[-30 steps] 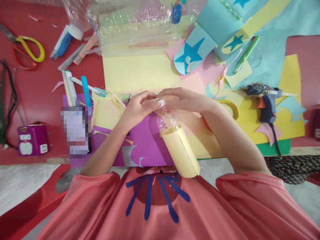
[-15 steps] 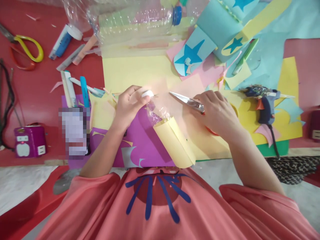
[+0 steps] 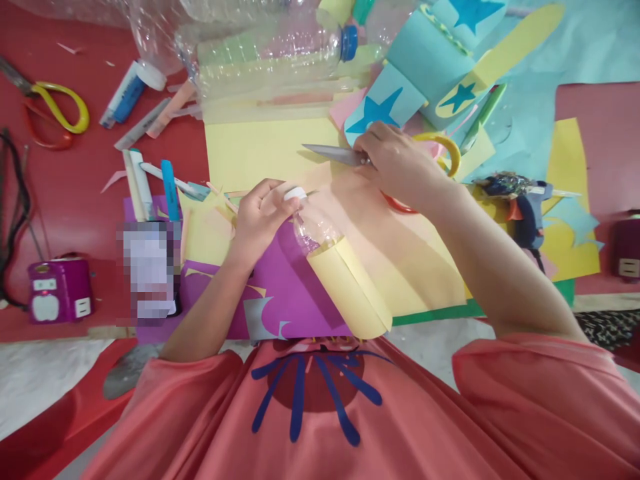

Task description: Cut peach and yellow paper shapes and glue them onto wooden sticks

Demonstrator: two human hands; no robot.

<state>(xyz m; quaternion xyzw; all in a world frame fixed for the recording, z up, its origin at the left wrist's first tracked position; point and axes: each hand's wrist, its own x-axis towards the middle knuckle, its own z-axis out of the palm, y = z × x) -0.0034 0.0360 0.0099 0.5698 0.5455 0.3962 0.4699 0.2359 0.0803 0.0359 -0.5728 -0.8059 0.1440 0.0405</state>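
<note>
My left hand (image 3: 263, 217) is closed on the white-capped neck of a clear plastic bottle (image 3: 317, 227). A pale yellow paper sleeve (image 3: 353, 287) wraps the bottle's body, which slants down to the right toward my shirt. My right hand (image 3: 400, 157) grips a pair of scissors (image 3: 333, 155) around the pivot. Their blades point left and look closed, and the yellow and red handle loops stick out past the hand. Beneath both hands lie a pale peach sheet (image 3: 420, 267) and a purple sheet (image 3: 285, 287).
A light-blue paper craft with stars (image 3: 430, 60) and a large clear bottle (image 3: 270, 50) lie at the back. To the right is a glue gun (image 3: 530, 213). On the left are other scissors (image 3: 60, 110), a glue stick (image 3: 123, 93), a phone-like blurred item (image 3: 147, 270) and a purple box (image 3: 60, 290).
My right hand has moved up and to the left with the scissors, away from the front of the sheet. My left hand and the bottle have stayed nearly in place.
</note>
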